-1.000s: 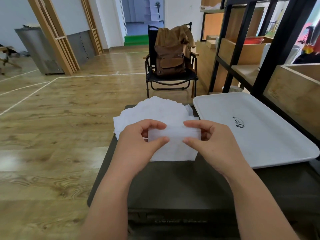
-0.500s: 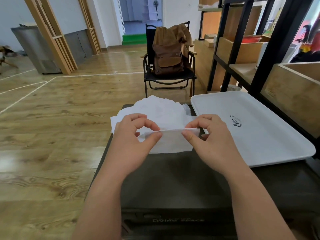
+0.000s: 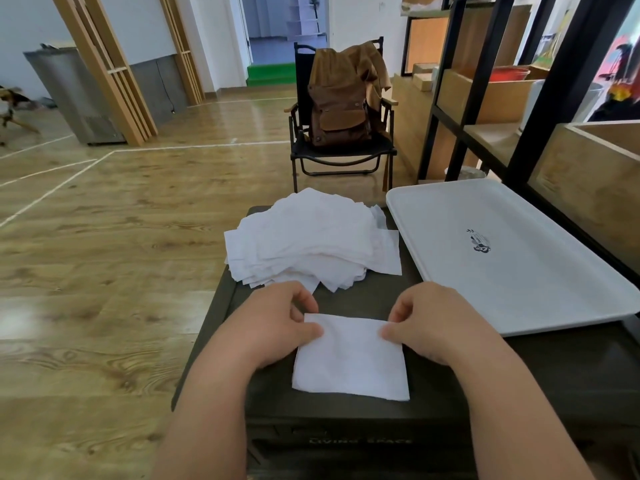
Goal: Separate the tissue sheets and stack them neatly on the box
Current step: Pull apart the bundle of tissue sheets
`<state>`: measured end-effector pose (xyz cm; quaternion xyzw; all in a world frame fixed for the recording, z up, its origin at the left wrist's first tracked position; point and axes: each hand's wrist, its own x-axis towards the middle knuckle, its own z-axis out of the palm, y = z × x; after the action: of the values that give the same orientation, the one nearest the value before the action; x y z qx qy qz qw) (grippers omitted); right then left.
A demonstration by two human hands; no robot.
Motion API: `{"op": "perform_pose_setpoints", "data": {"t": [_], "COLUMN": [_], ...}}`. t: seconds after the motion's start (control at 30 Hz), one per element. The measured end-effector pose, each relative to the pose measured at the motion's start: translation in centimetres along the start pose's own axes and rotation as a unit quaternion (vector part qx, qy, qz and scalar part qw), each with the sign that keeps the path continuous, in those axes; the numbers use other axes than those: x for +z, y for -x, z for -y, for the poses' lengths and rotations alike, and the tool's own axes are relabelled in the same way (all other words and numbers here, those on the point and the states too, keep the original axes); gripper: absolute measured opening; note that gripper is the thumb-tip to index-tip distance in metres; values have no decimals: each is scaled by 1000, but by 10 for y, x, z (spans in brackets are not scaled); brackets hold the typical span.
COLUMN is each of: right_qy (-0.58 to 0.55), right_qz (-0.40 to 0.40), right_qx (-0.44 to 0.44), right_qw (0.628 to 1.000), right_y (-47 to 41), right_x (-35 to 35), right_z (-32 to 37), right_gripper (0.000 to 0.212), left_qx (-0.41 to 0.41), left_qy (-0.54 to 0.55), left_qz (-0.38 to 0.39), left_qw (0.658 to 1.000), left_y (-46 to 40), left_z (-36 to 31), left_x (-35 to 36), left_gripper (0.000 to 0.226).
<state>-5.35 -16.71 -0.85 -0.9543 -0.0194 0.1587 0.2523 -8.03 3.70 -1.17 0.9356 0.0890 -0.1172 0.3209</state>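
We are pinching the thin white tissue sheet [image 3: 349, 358] by its far corners, left hand [image 3: 273, 327] and right hand [image 3: 433, 323], above the dark green box [image 3: 450, 375] near the loose white tissue pile [image 3: 304, 240], probably to split its plies.

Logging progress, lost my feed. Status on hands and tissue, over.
Left hand and right hand pinch one tissue sheet by its far corners. Stack sits beyond on box. Nothing between.
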Motion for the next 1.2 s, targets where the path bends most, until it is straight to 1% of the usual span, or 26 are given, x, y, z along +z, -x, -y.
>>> {"op": "perform_pose_setpoints", "data": {"t": [0.1,0.17,0.2,0.23,0.27,0.3,0.33,0.37,0.4,0.43,0.47,0.5,0.57,0.6,0.73,0.8,0.87,0.93,1.0,1.13,1.2], "right_qy": [9,-7,-17,-33,-54,-76,-97,-116,-131,-142,-149,-152,-153,-155,-172,-182,-187,-185,-182,-188,-192], "right_qz": [-14,-40,-60,-85,-118,-154,-187,-208,-219,-221,-218,-211,-194,-189,-187,-192,-195,-192,-189,-191,-191], "right_qx": [3,3,0,-6,-14,-24,-36,-47,-58,-67,-73,-78,-86,-90,-99,-104,-110,-113,-113,-122,-127], "right_qw": [1000,999,998,996,991,985,977,970,965,963,962,962,965,966,962,959,956,957,958,956,954], "right_y": [-1,-2,-3,-5,-6,-7,-8,-10,-11,-11,-11,-11,-12,-12,-16,-17,-19,-20,-20,-20,-19], "right_x": [1,3,5,7,8,9,10,11,13,15,17,18,21,21,22,24,27,29,30,31,32], "right_z": [-1,-2,-2,-1,0,2,4,6,8,9,9,9,10,10,11,11,11,11,11,11,12], "right_gripper": [18,13,16,22,28,31,31,30,29,29,28,27,25,24,22,21,21,21,21,19,18], "left_qx": [-10,-19,-22,-15,5,36,76,110,127,133,133,120,100,100,123,125,121,122,119,114,113], "left_qy": [-43,-81,-90,-80,-51,-5,39,61,64,51,24,-16,-74,-73,-10,19,45,47,26,-43,-64], "left_qz": [1,-6,-15,-43,-94,-161,-232,-288,-312,-305,-279,-242,-194,-198,-291,-316,-324,-324,-322,-246,-242], "left_qw": [999,997,996,996,994,986,969,950,939,942,951,963,973,972,949,940,937,937,939,962,962], "left_y": [2,2,3,1,-2,-7,-15,-26,-37,-48,-58,-66,-73,-75,-73,-71,-69,-70,-74,-79,-79], "left_z": [-1,-2,-4,-6,-9,-12,-17,-21,-25,-28,-26,-23,-14,-9,-6,-5,-3,-5,-9,-13,-12], "left_x": [-2,-2,-3,-2,-2,-1,-1,0,0,1,3,6,10,12,11,11,12,12,12,15,16], "left_gripper": [22,26,31,36,40,40,35,27,22,33,47,55,55,53,42,36,31,31,40,55,52]}}
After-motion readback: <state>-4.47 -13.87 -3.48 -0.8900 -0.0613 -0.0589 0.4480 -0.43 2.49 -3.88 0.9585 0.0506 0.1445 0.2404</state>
